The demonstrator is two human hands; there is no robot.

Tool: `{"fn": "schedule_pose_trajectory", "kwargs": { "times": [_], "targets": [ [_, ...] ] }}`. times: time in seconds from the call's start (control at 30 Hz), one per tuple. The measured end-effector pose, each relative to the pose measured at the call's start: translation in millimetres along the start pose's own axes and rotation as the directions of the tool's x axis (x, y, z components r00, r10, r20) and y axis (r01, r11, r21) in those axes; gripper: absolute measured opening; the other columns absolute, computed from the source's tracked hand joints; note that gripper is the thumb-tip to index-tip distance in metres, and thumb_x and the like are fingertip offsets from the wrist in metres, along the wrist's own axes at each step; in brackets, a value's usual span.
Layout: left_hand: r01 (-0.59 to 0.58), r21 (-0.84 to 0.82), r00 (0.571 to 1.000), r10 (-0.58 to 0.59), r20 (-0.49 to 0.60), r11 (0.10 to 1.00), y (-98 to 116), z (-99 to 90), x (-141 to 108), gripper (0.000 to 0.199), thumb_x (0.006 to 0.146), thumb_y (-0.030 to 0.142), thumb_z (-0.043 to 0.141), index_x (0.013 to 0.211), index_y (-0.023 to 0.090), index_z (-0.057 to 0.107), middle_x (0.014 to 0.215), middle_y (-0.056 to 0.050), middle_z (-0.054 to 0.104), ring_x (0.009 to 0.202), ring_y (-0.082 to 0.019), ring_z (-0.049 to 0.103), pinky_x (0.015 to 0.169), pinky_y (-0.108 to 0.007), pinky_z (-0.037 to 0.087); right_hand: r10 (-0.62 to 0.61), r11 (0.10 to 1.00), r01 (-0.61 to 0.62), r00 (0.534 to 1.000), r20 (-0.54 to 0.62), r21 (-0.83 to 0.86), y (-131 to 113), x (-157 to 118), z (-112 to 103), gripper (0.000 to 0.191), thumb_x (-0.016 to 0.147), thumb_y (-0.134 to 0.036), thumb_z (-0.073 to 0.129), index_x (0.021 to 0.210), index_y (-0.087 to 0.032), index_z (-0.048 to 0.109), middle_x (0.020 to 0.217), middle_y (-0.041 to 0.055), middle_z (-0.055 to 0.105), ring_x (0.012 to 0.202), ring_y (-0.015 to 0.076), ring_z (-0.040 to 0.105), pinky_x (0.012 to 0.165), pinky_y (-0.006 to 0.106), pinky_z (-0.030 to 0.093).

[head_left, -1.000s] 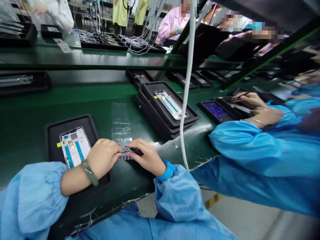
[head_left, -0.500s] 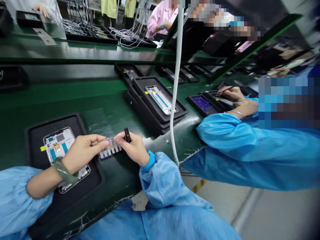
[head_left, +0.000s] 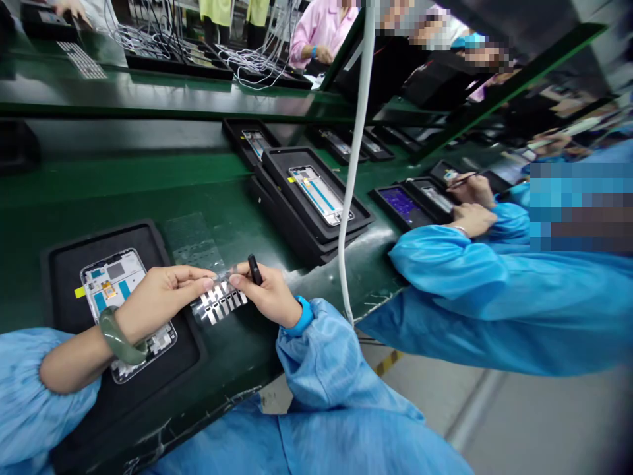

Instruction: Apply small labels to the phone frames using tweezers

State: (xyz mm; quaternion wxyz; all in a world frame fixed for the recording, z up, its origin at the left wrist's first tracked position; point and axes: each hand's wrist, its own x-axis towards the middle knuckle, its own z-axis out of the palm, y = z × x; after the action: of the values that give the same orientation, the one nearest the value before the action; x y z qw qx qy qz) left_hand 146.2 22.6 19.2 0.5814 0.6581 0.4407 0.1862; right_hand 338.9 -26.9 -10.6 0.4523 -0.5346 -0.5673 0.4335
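A clear sheet with rows of small silvery strips [head_left: 225, 302] is pinched at its upper edge by both hands. My left hand [head_left: 171, 290] holds its left part between thumb and fingers, the forearm crossing over a phone frame [head_left: 119, 277] in a black tray [head_left: 59, 264]. My right hand [head_left: 264, 290] pinches the sheet's right part and also keeps a black pen-like tool [head_left: 254, 269] in its grip, its lower end hidden. Another clear sheet [head_left: 190, 237] lies flat on the green table just beyond my hands.
Stacked black trays [head_left: 316, 244] hold another phone frame [head_left: 321, 196] beyond my right hand. A white cable [head_left: 357, 145] hangs in front of them. At the right, a co-worker's hands [head_left: 472, 214] work over trays. Cables [head_left: 257, 66] lie on the far bench.
The sheet has tilted, so its strips face the camera more and look brighter. My hands stay close together, shifted only slightly. The co-worker's hands have moved a little.
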Motion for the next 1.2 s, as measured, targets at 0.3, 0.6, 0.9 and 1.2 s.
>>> {"fn": "schedule_pose_trajectory", "kwargs": {
  "times": [0.3, 0.6, 0.9, 1.2],
  "targets": [
    [-0.31, 0.328, 0.937, 0.345, -0.055, 0.893, -4.9, 15.2, -9.0, 0.033, 0.085, 0.045, 0.053, 0.106, 0.022, 0.065, 0.105, -0.003, 0.071, 0.096, -0.02, 0.065, 0.089, -0.035, 0.052, -0.067, 0.996, 0.074, 0.988, -0.137, 0.046, 5.8, -10.0, -36.7, 0.036, 0.08, -0.046, 0.06, 0.103, -0.019, 0.067, 0.087, 0.0036, 0.07, 0.069, 0.0138, 0.061, 0.063, 0.027, 0.049],
    [-0.642, 0.687, 0.734, 0.532, 0.422, 0.339, -20.0, 22.0, -7.8, 0.054, 0.089, 0.051, 0.046, 0.136, 0.024, 0.041, 0.142, -0.01, 0.046, 0.132, -0.029, 0.039, 0.108, -0.054, 0.033, 0.189, 0.948, -0.058, 0.894, -0.406, 0.314, 3.7, -25.6, -35.2, 0.038, 0.081, -0.057, 0.055, 0.081, -0.019, 0.058, 0.069, 0.0, 0.066, 0.054, 0.0125, 0.065, 0.052, 0.026, 0.057],
    [-0.691, 0.697, 0.702, 0.405, 0.586, 0.19, -19.4, 23.2, -9.3, 0.044, 0.092, 0.056, 0.035, 0.127, 0.037, 0.051, 0.141, -0.008, 0.047, 0.13, -0.034, 0.041, 0.101, -0.064, 0.03, 0.275, 0.96, -0.236, 0.901, -0.335, 0.152, 8.7, -41.6, -11.3, 0.032, 0.074, -0.046, 0.068, 0.077, -0.018, 0.053, 0.065, -0.0012, 0.065, 0.052, 0.0137, 0.067, 0.05, 0.024, 0.058],
    [-0.683, 0.703, 0.711, 0.4, 0.578, 0.197, -17.6, 23.2, -11.1, 0.046, 0.09, 0.058, 0.037, 0.127, 0.036, 0.052, 0.141, -0.009, 0.047, 0.131, -0.034, 0.039, 0.102, -0.063, 0.029, 0.337, 0.939, -0.289, 0.88, -0.334, 0.186, 9.0, -38.4, -6.3, 0.034, 0.074, -0.048, 0.068, 0.077, -0.017, 0.053, 0.063, -0.001, 0.065, 0.049, 0.0137, 0.067, 0.045, 0.021, 0.056]
  ]
}}
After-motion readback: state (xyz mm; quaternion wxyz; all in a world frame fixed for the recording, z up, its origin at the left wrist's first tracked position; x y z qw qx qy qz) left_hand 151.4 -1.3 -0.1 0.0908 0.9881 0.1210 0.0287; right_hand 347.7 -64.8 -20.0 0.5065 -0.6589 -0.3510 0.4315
